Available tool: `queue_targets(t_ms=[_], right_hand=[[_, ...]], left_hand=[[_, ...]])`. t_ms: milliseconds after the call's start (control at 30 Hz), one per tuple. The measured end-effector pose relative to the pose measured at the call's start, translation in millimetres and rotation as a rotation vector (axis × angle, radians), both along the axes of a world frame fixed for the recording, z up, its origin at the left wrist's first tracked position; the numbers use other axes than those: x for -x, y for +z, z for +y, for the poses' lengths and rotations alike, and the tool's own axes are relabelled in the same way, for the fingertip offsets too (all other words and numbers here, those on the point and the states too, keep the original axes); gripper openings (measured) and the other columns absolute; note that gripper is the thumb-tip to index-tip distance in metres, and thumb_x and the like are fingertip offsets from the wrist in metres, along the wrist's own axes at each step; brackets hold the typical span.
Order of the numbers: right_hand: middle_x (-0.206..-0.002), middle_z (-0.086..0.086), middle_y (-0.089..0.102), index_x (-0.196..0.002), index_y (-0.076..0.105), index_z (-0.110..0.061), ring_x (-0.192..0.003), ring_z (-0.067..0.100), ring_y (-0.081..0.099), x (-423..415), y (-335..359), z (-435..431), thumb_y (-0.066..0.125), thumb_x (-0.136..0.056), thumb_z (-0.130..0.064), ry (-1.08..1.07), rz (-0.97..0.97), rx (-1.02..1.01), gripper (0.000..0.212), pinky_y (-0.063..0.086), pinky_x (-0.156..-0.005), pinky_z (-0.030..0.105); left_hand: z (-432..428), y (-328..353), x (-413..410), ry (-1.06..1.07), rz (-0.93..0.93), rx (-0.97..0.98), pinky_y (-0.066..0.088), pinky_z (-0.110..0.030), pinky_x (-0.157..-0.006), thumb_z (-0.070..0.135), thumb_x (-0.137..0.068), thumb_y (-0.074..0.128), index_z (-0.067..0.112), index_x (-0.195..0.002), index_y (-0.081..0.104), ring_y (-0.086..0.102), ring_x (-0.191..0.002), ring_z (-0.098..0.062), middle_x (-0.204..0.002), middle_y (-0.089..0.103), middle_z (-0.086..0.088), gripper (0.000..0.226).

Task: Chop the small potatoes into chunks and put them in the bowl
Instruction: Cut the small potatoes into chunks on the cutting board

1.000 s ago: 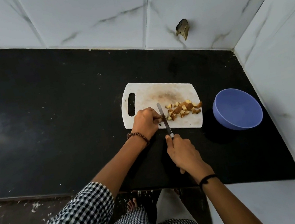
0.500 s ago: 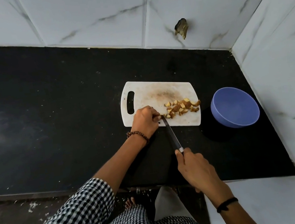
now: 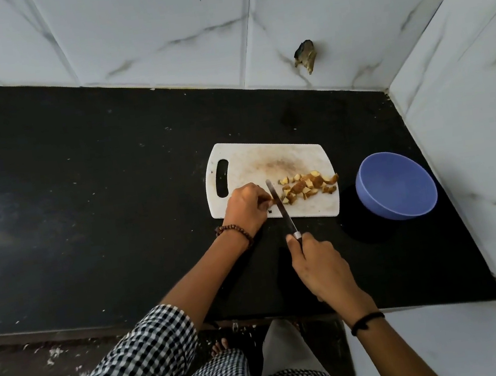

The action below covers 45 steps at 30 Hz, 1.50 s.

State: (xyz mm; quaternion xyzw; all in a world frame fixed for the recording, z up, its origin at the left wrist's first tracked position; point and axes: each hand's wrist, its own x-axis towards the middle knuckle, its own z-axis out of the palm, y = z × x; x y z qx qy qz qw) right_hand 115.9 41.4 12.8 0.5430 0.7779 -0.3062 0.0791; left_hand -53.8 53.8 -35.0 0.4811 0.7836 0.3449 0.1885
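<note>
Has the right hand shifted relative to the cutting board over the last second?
Yes. The right hand pulled back from the cutting board half a second ago, then returned closer, knife still held.

Knife [image 3: 278, 204] over potato chunks [image 3: 307, 187] on board [image 3: 268, 159] (white); blue bowl [image 3: 396, 184] beside

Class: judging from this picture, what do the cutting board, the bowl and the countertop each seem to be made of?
Cutting board: probably white plastic, matt, brown-stained, with a moulded handle slot.
Bowl: likely plastic, uniform blue with a smooth, soft sheen.
Countertop: apparently polished black stone, perhaps granite, glossy with pale flecks.
</note>
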Motion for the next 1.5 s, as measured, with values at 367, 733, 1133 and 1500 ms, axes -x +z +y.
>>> queue_targets(t_ms=[367,733,1133,1500], right_hand=[[-0.095,0.001,0.052,-0.114,0.048,-0.016,-0.092,0.02,0.061,18,-10,4,0.028,-0.108,-0.043,0.067,-0.173,-0.097,0.033,0.049,-0.076,0.037],[-0.087,-0.003,0.058,-0.11,0.045,-0.022,-0.077,0.011,0.061,-19,-17,-7,0.026,-0.108,-0.046,0.064,-0.214,-0.059,0.03,0.053,-0.073,0.031],[-0.081,-0.002,0.062,-0.095,0.048,-0.024,-0.073,0.011,0.064,-28,-8,-9,0.027,-0.107,-0.05,-0.023,-0.054,-0.07,0.035,0.054,-0.066,0.028],[-0.083,-0.003,0.061,-0.096,0.046,-0.025,-0.073,0.011,0.064,-22,-13,1,0.028,-0.107,-0.049,0.003,-0.084,-0.043,0.032,0.055,-0.066,0.028]], left_hand=[[1,1,-3,0.003,0.04,-0.006,0.052,-0.024,-0.085,0.009,-0.087,0.065,0.009,-0.1,0.073,0.062,-0.09,-0.015,-0.102,0.065,-0.003,0.015],[-1,-4,-10,0.036,0.09,-0.067,0.053,-0.025,-0.077,0.013,-0.088,0.063,0.009,-0.097,0.071,0.061,-0.085,-0.014,-0.099,0.063,-0.002,0.012],[-11,-4,3,0.036,0.025,-0.101,0.054,-0.026,-0.085,0.005,-0.085,0.066,0.005,-0.098,0.071,0.064,-0.09,-0.015,-0.101,0.065,-0.004,0.014],[-1,5,12,0.131,0.054,0.015,0.053,-0.028,-0.086,0.021,-0.084,0.071,0.015,-0.125,0.055,0.059,-0.093,-0.013,-0.117,0.052,0.0,0.044]])
